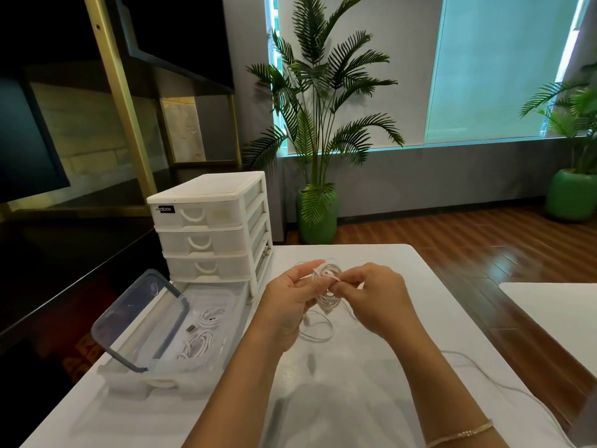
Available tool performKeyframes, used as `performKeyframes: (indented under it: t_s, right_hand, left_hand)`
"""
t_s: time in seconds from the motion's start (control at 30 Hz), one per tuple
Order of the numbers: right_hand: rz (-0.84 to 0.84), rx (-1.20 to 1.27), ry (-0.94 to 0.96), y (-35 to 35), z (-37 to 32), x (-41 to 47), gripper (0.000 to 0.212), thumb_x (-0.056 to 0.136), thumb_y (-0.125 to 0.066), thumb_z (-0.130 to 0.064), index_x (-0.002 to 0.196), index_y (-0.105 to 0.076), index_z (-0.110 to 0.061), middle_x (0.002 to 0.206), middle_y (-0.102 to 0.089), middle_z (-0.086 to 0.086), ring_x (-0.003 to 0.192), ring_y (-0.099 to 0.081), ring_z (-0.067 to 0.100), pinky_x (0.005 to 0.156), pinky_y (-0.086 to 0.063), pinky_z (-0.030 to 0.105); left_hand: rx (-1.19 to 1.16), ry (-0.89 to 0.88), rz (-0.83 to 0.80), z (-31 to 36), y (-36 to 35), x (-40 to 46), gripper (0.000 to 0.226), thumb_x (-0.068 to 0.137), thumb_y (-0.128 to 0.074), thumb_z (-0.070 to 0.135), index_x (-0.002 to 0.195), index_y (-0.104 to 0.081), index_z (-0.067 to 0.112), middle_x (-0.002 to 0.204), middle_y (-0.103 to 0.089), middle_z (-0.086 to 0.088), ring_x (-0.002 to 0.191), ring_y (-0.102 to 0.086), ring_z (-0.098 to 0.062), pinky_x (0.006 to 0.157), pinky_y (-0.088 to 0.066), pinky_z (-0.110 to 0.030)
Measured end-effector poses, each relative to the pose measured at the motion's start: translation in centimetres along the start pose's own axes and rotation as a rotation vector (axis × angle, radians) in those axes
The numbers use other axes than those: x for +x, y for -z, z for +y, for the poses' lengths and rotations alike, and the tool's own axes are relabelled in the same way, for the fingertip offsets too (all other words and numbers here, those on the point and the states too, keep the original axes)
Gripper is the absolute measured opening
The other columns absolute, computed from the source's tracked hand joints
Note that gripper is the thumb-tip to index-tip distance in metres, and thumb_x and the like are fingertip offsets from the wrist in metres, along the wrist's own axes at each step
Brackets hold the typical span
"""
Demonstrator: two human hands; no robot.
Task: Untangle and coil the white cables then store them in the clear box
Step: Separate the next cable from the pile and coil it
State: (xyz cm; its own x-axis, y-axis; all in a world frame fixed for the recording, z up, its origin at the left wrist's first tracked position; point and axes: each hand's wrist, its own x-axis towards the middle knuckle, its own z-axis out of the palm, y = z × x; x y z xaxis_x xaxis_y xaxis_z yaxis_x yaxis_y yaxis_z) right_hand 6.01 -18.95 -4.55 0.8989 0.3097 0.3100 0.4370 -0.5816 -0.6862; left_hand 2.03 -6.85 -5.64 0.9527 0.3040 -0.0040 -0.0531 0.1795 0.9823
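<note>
Both hands up over the white table (355,399), working one white cable coil (329,286) held between them. Left hand (289,302) has fingers curled round the coil's left side; right hand (376,297) pinches a strand at the coil's upper right. Loose loop hangs below the hands, tail trails off right across the table. Clear box (181,321) sits left of the left hand, lid (139,318) propped open, two coiled cables (203,331) already inside. White drawer unit (210,227) behind the box.
</note>
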Motion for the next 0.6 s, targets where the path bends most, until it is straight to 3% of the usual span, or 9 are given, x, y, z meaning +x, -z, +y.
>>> performKeyframes:
  t_s: [0.07,0.13,0.23,0.33,0.47,0.53,0.6]
  right_hand:
    - [-0.064,0.177,-0.078,0.6,0.1,0.1,0.017,0.087,-0.061,-0.03,0.085,-0.071,-0.016,0.083,-0.064,-0.005,0.071,-0.052,0.008,0.063,-0.043,0.019]
    - [-0.135,0.408,-0.2,1.4,0.0,0.0,0.024,0.09,-0.056,-0.029,0.074,-0.066,-0.014,0.077,-0.063,-0.001,0.072,-0.052,0.012,0.063,-0.042,0.024]
    - [-0.218,0.478,-0.257,1.7,-0.1,-0.2,0.033,0.095,-0.048,-0.028,0.071,-0.064,-0.012,0.066,-0.063,-0.002,0.068,-0.051,0.013,0.064,-0.04,0.026]
    - [-0.187,0.51,-0.28,1.6,-0.4,-0.3,0.035,0.093,-0.051,-0.028,0.065,-0.063,-0.01,0.052,-0.059,-0.003,0.06,-0.049,0.012,0.061,-0.039,0.024]
    - [-0.107,0.488,-0.312,1.5,-0.5,-0.3,0.032,0.086,-0.062,-0.031,0.062,-0.064,-0.01,0.065,-0.061,0.008,0.062,-0.051,0.015,0.062,-0.042,0.026]
    - [-0.111,0.483,-0.312,1.5,-0.6,-0.3,0.029,0.084,-0.065,-0.031,0.063,-0.066,-0.011,0.072,-0.063,0.008,0.063,-0.051,0.014,0.06,-0.043,0.025]
    - [-0.154,0.45,-0.297,1.7,-0.8,-0.5,0.024,0.083,-0.066,-0.029,0.067,-0.068,-0.011,0.069,-0.061,0.004,0.063,-0.051,0.013,0.057,-0.041,0.022]
  left_hand:
    - [0.107,-0.026,0.0,0.4,0.2,-0.2,0.022,0.081,-0.065,0.008,0.095,-0.067,0.025,0.105,-0.071,-0.006,0.102,-0.064,-0.025,0.097,-0.048,-0.04]
    - [0.208,-0.066,0.0,0.5,0.3,-0.4,0.026,0.082,-0.065,0.007,0.096,-0.066,0.029,0.113,-0.069,-0.006,0.108,-0.062,-0.024,0.097,-0.047,-0.035]
    - [0.398,-0.154,0.021,0.3,0.3,-0.4,0.032,0.084,-0.065,0.005,0.109,-0.068,0.025,0.119,-0.066,-0.003,0.111,-0.06,-0.02,0.095,-0.047,-0.03]
    - [0.542,-0.226,0.078,-0.1,0.1,-0.3,0.03,0.085,-0.064,0.008,0.111,-0.069,0.023,0.115,-0.067,0.002,0.105,-0.061,-0.017,0.092,-0.051,-0.028]
    - [0.713,-0.322,0.096,-0.6,-0.2,-0.3,0.027,0.089,-0.061,0.012,0.11,-0.068,0.026,0.105,-0.069,0.004,0.096,-0.062,-0.014,0.085,-0.053,-0.023]
    - [0.818,-0.408,0.141,-0.8,-0.4,-0.3,0.027,0.091,-0.056,0.011,0.11,-0.068,0.026,0.1,-0.067,0.004,0.088,-0.06,-0.009,0.076,-0.05,-0.012]
    - [0.909,-0.488,0.179,-0.9,-0.4,-0.2,0.028,0.092,-0.054,0.01,0.111,-0.068,0.025,0.093,-0.061,0.002,0.085,-0.055,-0.008,0.074,-0.047,-0.01]
